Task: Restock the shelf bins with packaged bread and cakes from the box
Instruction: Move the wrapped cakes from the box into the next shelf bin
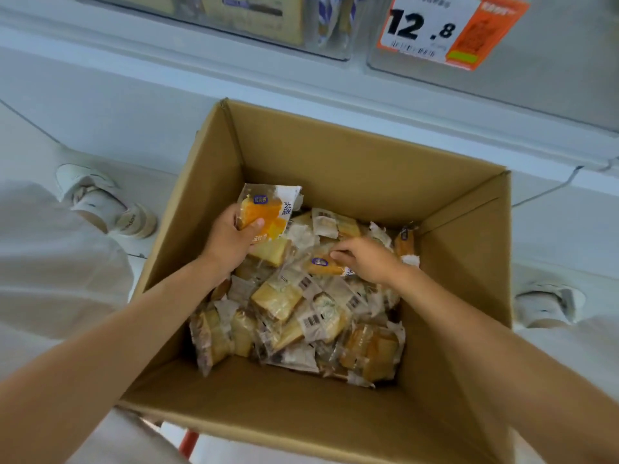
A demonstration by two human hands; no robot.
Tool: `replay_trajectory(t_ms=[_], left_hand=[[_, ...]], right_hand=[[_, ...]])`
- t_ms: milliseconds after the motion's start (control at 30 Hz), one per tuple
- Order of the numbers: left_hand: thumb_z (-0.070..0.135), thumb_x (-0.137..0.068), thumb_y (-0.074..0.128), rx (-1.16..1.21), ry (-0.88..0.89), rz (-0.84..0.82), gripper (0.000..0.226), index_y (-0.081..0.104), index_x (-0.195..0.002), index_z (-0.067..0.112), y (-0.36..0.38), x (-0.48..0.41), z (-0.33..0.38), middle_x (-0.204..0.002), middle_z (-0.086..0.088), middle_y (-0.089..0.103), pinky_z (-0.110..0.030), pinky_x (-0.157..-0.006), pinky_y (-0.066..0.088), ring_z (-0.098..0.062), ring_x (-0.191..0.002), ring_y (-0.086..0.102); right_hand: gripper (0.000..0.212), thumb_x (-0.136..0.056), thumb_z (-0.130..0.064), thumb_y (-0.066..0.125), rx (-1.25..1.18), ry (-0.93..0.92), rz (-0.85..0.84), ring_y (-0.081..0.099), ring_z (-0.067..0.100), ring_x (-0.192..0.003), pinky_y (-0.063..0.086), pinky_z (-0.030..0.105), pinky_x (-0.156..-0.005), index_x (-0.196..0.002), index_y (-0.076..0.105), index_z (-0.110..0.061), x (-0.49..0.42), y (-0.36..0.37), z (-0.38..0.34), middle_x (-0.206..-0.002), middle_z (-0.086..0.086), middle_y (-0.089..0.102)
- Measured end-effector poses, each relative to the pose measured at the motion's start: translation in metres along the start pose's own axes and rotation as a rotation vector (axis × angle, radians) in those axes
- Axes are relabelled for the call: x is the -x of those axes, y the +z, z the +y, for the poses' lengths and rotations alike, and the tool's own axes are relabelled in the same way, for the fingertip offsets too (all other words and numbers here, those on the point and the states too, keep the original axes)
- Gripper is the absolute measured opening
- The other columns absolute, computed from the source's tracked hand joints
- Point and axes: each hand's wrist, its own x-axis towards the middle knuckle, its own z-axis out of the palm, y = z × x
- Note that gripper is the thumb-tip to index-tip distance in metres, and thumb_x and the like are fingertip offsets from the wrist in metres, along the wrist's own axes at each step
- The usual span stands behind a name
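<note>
I am watching both bare arms reaching down into the open cardboard box (335, 152), which is sitting on the floor in front of the white shelf unit, between the person's two pale shoes.

The left hand (231, 237) is grasping an orange-printed bread packet (268, 209). Its fingers are curling round the packet's left edge and the thumb is pressing on the printed front. It is holding the packet tilted up above the heap, near the box's far-left corner. A second slice in clear wrap is lying just under that hand, though I cannot tell whether it is held too.

The right hand (366, 259) is lying palm down further right, its fingers bending over a packet with a blue oval label (326, 264) and the fingertips touching its upper edge. The thumb is hidden (the back of the hand is covering it), so I cannot tell whether this hand is gripping or only resting on the wrapper.

The loose pile of wrapped bread and cakes (301, 316) is covering the box bottom. Above, a clear shelf bin (261, 21) is showing packaged bread, and a price tag (445, 28) is hanging on the next one.
</note>
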Motion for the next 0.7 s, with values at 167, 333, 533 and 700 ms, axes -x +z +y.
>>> replay_trajectory(t_ms=[167, 333, 533, 700], left_hand=[[0.034, -0.097, 0.056, -0.193, 0.186, -0.187, 0.028, 0.063, -0.119, 0.018, 0.017, 0.013, 0.030, -0.113, -0.004, 0.069, -0.036, -0.094, 0.052, -0.018, -0.105, 0.065], [0.032, -0.076, 0.082, -0.148, 0.139, -0.354, 0.037, 0.066, -0.107, 0.019, 0.036, 0.033, 0.076, -0.098, -0.002, 0.074, -0.042, -0.089, 0.057, -0.020, -0.093, 0.071], [0.059, -0.070, 0.070, -0.093, 0.203, -0.383, 0.056, 0.063, -0.113, 0.024, 0.039, 0.062, 0.148, -0.106, -0.003, 0.074, -0.044, -0.098, 0.051, -0.021, -0.100, 0.070], [0.059, -0.083, 0.054, -0.284, 0.541, -0.237, 0.048, 0.066, -0.094, 0.013, 0.050, 0.077, 0.233, -0.083, 0.000, 0.066, -0.023, -0.071, 0.048, -0.008, -0.076, 0.063]], right_hand=[[0.039, -0.103, -0.024, 0.045, -0.189, -0.089, 0.067, 0.034, 0.013, -0.059, 0.024, 0.032, -0.058, -0.067, 0.043, -0.009, 0.031, -0.082, -0.049, -0.066, 0.004, 0.037], [0.033, -0.101, -0.031, 0.051, -0.271, -0.107, 0.231, 0.045, 0.002, -0.060, 0.035, 0.029, -0.063, -0.069, 0.058, -0.026, 0.073, -0.131, -0.086, -0.066, -0.015, 0.052], [0.103, -0.070, -0.049, 0.082, -0.243, -0.026, 0.308, 0.023, 0.010, -0.144, 0.031, 0.032, -0.113, -0.152, 0.021, -0.037, 0.123, -0.182, -0.112, -0.159, -0.008, 0.023], [0.070, -0.067, -0.047, 0.085, -0.063, -0.084, 0.604, 0.056, 0.008, -0.114, 0.045, 0.012, -0.086, -0.129, 0.058, -0.026, 0.155, -0.251, -0.135, -0.128, -0.008, 0.059]])
